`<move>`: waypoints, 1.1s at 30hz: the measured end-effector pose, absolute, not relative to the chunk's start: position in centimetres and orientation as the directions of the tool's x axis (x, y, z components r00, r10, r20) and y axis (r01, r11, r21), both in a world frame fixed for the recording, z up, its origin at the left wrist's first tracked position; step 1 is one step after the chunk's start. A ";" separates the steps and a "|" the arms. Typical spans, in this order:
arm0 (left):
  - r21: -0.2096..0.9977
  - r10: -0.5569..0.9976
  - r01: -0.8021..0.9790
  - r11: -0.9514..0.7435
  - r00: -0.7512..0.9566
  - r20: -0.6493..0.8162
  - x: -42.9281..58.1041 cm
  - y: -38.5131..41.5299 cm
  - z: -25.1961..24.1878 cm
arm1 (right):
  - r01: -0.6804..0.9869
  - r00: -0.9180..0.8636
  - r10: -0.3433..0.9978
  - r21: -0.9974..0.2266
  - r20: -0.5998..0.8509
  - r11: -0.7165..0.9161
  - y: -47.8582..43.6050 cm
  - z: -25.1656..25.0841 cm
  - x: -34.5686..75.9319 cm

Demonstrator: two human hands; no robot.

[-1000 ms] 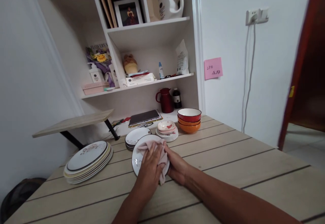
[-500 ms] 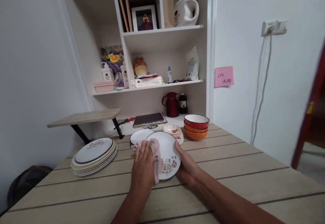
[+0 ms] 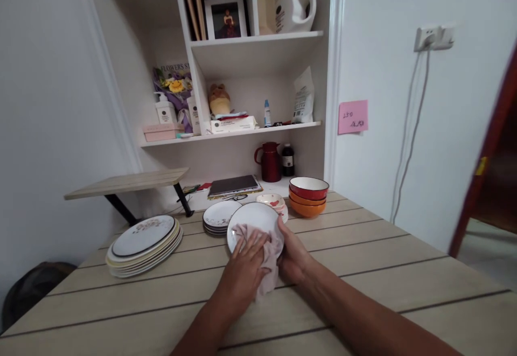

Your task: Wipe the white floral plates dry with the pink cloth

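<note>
My right hand (image 3: pixel 295 253) grips the right edge of a white, dark-rimmed plate (image 3: pixel 252 213), which is tilted toward me above the table. Pressed against the plate's face is a pale pink cloth (image 3: pixel 270 248), held under the fingers of my left hand (image 3: pixel 244 270). The cloth's lower end hangs past the plate's rim. Behind the plate, to the left, sits a stack of small white plates (image 3: pixel 220 214). Cloth and fingers cover the plate's lower part.
A stack of larger plates (image 3: pixel 143 236) stands on the left of the wooden table (image 3: pixel 161 305). Red and orange bowls (image 3: pixel 307 197) are stacked behind on the right, beside small patterned dishes (image 3: pixel 271 201). A raised wooden shelf (image 3: pixel 129 182) stands at the back left.
My left hand and the cloth have moved right across the plate, from its left edge to its lower middle and right. My right hand still holds the plate. The view has shifted slightly.
</note>
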State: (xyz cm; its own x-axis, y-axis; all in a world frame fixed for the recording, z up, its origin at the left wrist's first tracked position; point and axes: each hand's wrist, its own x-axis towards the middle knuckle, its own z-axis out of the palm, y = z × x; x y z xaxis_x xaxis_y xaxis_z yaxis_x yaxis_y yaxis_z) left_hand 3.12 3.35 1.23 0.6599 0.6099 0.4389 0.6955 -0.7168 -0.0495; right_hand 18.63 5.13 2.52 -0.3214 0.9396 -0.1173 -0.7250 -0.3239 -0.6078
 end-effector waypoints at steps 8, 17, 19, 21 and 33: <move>-0.115 0.645 0.886 -0.449 0.411 0.644 1.2 4.2 1.8 | -0.770 -0.276 0.960 -0.587 -0.048 -0.250 4.3 4.1 19.8; 0.004 0.662 0.872 -0.490 0.369 0.652 0.7 5.2 0.5 | -0.609 -0.397 0.906 -0.696 -0.148 -0.381 2.2 2.3 15.5; 0.018 0.660 0.838 -0.546 0.417 0.625 1.4 5.1 0.2 | -0.616 -0.378 0.914 -0.696 -0.150 -0.369 2.3 2.4 15.4; 0.011 0.647 0.792 -0.611 0.491 0.584 2.0 4.7 0.0 | -0.640 -0.349 0.925 -0.684 -0.148 -0.351 2.7 2.5 15.8; -0.147 0.656 0.842 -0.519 0.502 0.564 1.2 3.5 2.0 | -0.752 -0.261 0.964 -0.615 -0.051 -0.236 4.3 4.6 20.2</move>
